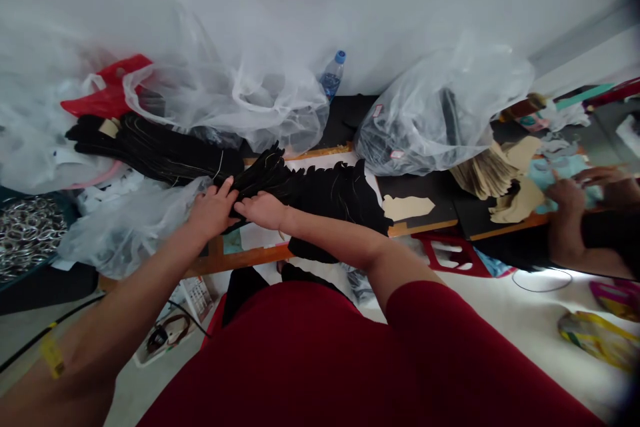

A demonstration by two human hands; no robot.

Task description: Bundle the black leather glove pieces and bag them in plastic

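My left hand (213,208) and my right hand (263,210) both grip the near end of a bundle of long black leather gloves (330,197) with pale stitching. The bundle lies across a wooden-edged table (240,260). A thin clear plastic bag (135,230) lies just beyond my left hand and partly under it. Further left, a second black glove bundle (160,150) lies against the wall side. My fingers hide part of the first bundle's end.
Clear bags (430,117) crowd the back, beside a blue-capped water bottle (331,75). On the right, a co-worker's hands (565,195) work among tan cut patterns (515,173). Metal rings fill a tray (27,237) at left. A red plastic stool (450,253) stands below the table.
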